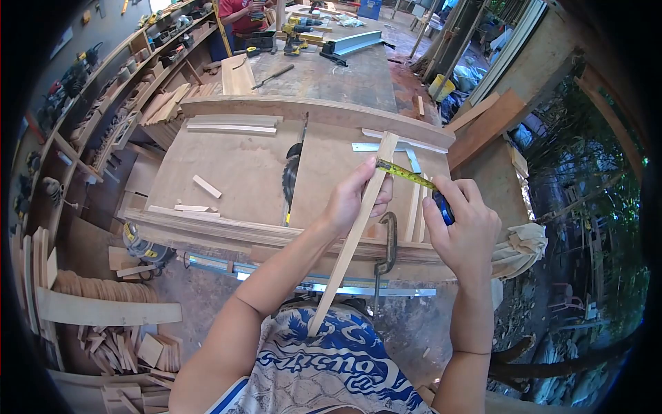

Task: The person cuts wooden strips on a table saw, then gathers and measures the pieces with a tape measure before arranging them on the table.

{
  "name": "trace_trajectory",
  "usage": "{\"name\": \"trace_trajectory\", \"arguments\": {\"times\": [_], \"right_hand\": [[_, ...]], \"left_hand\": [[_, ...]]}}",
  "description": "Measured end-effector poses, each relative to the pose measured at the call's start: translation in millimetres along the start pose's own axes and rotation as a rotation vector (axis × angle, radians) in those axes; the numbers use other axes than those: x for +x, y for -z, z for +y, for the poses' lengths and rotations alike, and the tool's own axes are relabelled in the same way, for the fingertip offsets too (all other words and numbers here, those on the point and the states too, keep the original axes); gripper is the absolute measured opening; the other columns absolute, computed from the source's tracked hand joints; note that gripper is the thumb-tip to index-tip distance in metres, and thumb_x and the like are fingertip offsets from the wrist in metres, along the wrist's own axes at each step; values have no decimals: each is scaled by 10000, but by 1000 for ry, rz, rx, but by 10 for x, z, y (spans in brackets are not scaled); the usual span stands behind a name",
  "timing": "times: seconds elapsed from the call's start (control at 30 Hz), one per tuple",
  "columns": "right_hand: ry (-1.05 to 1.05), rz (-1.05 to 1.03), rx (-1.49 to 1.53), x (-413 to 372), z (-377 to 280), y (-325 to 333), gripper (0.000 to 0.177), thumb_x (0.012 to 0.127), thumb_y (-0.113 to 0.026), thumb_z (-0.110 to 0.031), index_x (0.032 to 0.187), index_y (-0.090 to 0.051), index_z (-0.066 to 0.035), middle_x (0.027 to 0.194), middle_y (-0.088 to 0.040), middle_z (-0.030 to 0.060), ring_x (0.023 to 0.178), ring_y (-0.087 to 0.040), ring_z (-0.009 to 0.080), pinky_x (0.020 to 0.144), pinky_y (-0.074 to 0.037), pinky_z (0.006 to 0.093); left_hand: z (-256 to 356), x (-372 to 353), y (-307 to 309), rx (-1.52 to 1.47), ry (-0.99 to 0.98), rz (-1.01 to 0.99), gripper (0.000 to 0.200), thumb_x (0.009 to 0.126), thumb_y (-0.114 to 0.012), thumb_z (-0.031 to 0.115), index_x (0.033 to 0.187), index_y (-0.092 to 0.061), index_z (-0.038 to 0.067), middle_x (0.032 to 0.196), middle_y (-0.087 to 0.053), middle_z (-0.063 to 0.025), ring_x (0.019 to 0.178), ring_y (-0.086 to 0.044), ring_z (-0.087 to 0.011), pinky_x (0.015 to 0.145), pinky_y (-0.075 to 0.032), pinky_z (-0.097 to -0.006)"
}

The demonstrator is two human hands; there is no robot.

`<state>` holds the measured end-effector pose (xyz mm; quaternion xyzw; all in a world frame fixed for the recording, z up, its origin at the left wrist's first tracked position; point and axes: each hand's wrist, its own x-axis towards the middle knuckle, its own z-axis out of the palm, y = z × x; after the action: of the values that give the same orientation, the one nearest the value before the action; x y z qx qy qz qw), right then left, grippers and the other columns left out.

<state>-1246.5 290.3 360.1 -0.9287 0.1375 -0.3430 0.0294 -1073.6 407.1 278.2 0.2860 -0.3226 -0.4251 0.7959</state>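
Note:
My left hand [358,196] is closed around a long, narrow wood strip [355,238], which slants from my shirt up over the saw table. In my right hand [463,224] is a blue tape measure [443,208]. Its yellow blade [407,172] runs out to the left, and the end meets the strip near the left hand's fingertips. Behind the strip a metal try square [412,160] lies on the table. Below the hands a C-clamp [387,245] grips the front rail.
A saw blade [291,176] stands up through the sled base [234,162]. Small offcuts [207,186] lie left of it. Yellow drills [295,43] rest on the far bench, where another person [243,15] stands. Tool shelves [103,103] line the left wall.

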Motion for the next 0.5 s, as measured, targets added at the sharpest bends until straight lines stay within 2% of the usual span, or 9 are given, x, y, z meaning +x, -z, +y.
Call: {"name": "trace_trajectory", "arguments": {"times": [0.43, 0.5], "right_hand": [[8, -6, -5, 4, -9, -6, 306, 887, -753, -269, 1180, -737, -182, 1037, -697, 84, 729, -748, 317, 633, -576, 431], [11, -7, -13, 8, -5, -17, 308, 886, -754, -270, 1181, -737, -183, 1035, -696, 84, 727, -748, 316, 632, -576, 430]], "left_hand": [[38, -10, -8, -12, 11, 30, 452, 1150, -297, 471, 1069, -529, 91, 697, -401, -24, 565, -338, -116, 497, -327, -252], [20, 4, 79, -13, 5, -77, 390, 1149, -313, 459, 1198, -519, 132, 721, -433, -19, 618, -382, -118, 523, -362, -253]]}}
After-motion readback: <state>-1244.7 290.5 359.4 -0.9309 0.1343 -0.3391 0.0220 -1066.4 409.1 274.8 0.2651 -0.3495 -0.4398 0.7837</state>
